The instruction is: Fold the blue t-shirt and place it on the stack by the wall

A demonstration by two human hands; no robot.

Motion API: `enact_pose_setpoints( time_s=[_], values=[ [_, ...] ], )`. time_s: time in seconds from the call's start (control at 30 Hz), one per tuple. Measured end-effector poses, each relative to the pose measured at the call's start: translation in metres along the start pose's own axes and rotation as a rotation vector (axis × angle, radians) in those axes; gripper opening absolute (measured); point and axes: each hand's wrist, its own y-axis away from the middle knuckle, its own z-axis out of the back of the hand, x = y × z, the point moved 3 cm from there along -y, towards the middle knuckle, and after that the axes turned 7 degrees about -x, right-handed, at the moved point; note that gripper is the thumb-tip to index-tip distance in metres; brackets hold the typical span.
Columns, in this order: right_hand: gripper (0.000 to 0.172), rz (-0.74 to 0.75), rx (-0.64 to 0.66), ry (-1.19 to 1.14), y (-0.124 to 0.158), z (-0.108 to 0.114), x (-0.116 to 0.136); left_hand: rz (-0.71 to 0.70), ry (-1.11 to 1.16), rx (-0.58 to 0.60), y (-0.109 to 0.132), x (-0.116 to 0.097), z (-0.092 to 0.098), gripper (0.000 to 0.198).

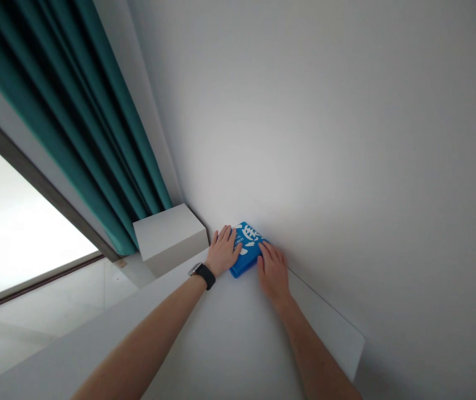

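A thick blue book [249,233] with white print and white drawings on its cover lies on the white tabletop [229,328], close to the wall. My left hand [223,253] rests flat over the book's left part, its fingers spread. At the right end, my right hand [273,272] touches the book with its fingertips. Its fingers are stretched out and the thumb stands apart by the near edge. The lettering is partly covered by my left hand. A dark watch [203,273] sits on my left wrist.
Beyond the table's left edge stands a white box-shaped cabinet [171,230]. Green curtains [96,122] hang behind it beside a bright window [16,216]. A plain wall [325,139] rises along the table's far side. Pale floor [67,300] shows at the lower left.
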Motion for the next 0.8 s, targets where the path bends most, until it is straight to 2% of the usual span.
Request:
enact_pose_setpoints(
  time_s=[0.13, 0.27, 0.53, 0.8],
  values=[
    [0.046, 0.105, 0.084, 0.071, 0.002, -0.013, 0.015, -0.033, -0.004, -0.056, 0.019, -0.003, 0.003, 0.057],
    [0.047, 0.066, 0.157, 0.128, 0.008, -0.020, 0.015, 0.014, 0.027, -0.083, 0.033, -0.001, -0.003, 0.063],
    [0.050, -0.008, 0.216, 0.134, 0.011, -0.018, 0.007, 0.033, 0.142, -0.058, 0.048, 0.007, -0.012, 0.076],
    [0.057, -0.087, 0.221, 0.122, 0.011, -0.020, 0.010, 0.032, 0.234, -0.018, 0.066, 0.002, -0.012, 0.090]
  ],
)
